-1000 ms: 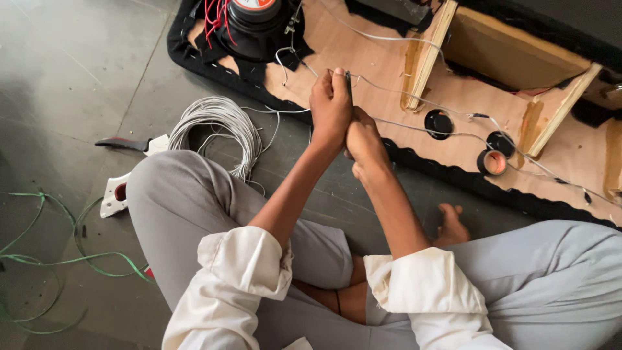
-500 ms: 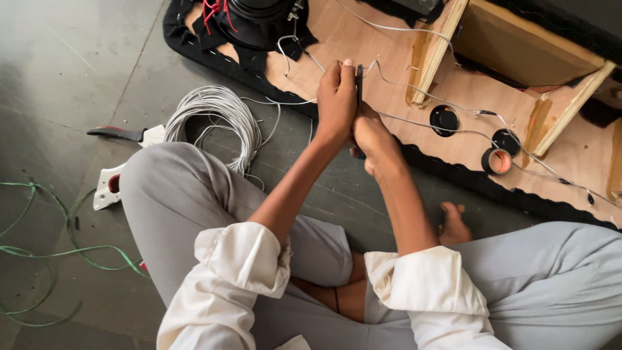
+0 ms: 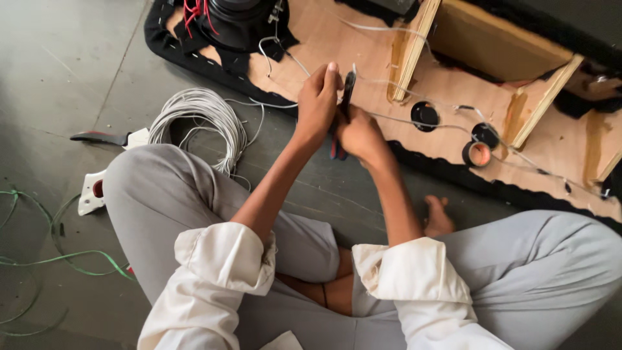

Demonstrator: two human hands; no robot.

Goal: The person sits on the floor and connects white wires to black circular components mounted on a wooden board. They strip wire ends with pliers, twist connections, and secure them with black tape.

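- Broadly, a wooden speaker panel (image 3: pixel 447 110) edged in black fabric is lying flat on the grey floor (image 3: pixel 58 71), stretching from the top middle of the view down toward the right edge.
- Sitting cross-legged at the panel's near edge, a person in grey trousers and rolled white sleeves is reaching both arms forward over it.
- Wooden braces (image 3: pixel 408 48) are standing up from the panel's upper part, framing an open box shape toward the top right corner.
- At the panel's top left corner a black speaker driver (image 3: pixel 236 19) is sitting, with red wires (image 3: pixel 194 13) beside it.
- On the floor just off the panel's left edge, a coil of white cable (image 3: pixel 201 120) is lying close to the person's left knee.
- Loose green wire (image 3: pixel 39 259) is trailing across the floor at the far left edge.
- Over the panel's near edge, the left hand (image 3: pixel 319 100) is closing its fingers around a thin white wire (image 3: pixel 389 120) that is running rightward across the panel.
- Touching it, the right hand (image 3: pixel 359 136) is gripping a pair of red-handled pliers (image 3: pixel 346 91), nose pointing up beside the left fingertips.
- Near the panel's lower right edge, a roll of black tape (image 3: pixel 478 153) is resting beside two round holes (image 3: pixel 424 115).
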